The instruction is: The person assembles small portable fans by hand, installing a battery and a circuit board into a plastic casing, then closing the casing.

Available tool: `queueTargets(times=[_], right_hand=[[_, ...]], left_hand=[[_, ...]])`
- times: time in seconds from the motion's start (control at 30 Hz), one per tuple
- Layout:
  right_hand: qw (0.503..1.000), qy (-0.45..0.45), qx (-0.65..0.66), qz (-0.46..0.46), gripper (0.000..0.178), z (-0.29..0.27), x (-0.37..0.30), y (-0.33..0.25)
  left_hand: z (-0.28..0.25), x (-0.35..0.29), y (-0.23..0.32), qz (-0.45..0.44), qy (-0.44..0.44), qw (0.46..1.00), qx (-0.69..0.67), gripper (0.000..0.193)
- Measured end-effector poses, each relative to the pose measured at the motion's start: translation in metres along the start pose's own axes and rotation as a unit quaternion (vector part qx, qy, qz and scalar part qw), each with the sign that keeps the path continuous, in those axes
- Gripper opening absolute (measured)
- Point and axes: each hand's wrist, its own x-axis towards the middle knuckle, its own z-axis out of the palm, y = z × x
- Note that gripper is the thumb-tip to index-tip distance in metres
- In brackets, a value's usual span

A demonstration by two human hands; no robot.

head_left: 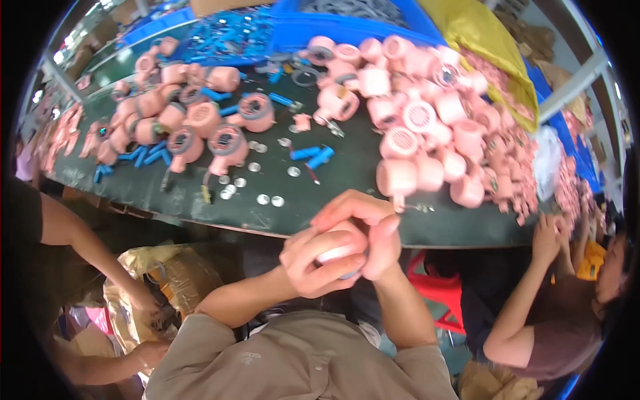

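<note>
Just in front of the table's near edge, my left hand (308, 265) and my right hand (381, 245) are both closed around a pink fan housing (355, 233). My left fingers wrap across its side, while my right hand curves over its top and far side. A bit of grey shows at its lower edge; the fingers hide most of it. Closest on the table are small clear discs (263, 199) and a pile of pink fan housings (398, 176), some with round slotted grilles. Blue cylindrical batteries (320, 157) with wires lie in the middle.
More pink fan housings (227, 144), some showing dark insides, cover the left of the green table (333, 200). Blue bins (280, 30) and a yellow sack (490, 40) stand behind. People work on both sides; a red stool (437, 290) is at right.
</note>
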Motion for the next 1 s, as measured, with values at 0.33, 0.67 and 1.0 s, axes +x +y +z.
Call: queueTargets(times=[0.33, 0.67, 1.0], right_hand=[[0.805, 0.081, -0.585, 0.056, 0.054, -0.061, -0.032, -0.023], [0.856, 0.042, -0.510, 0.073, 0.058, -0.056, -0.011, -0.012], [0.787, -0.181, -0.590, 0.016, 0.046, -0.039, 0.007, -0.031]], left_hand=[[-0.069, 0.036, -0.067, -0.292, -0.180, 0.930, 0.134, 0.020], [-0.109, 0.046, -0.104, -0.311, -0.135, 0.877, 0.341, 0.016], [-0.032, 0.148, -0.206, -0.229, -0.361, 0.815, 0.391, 0.019]])
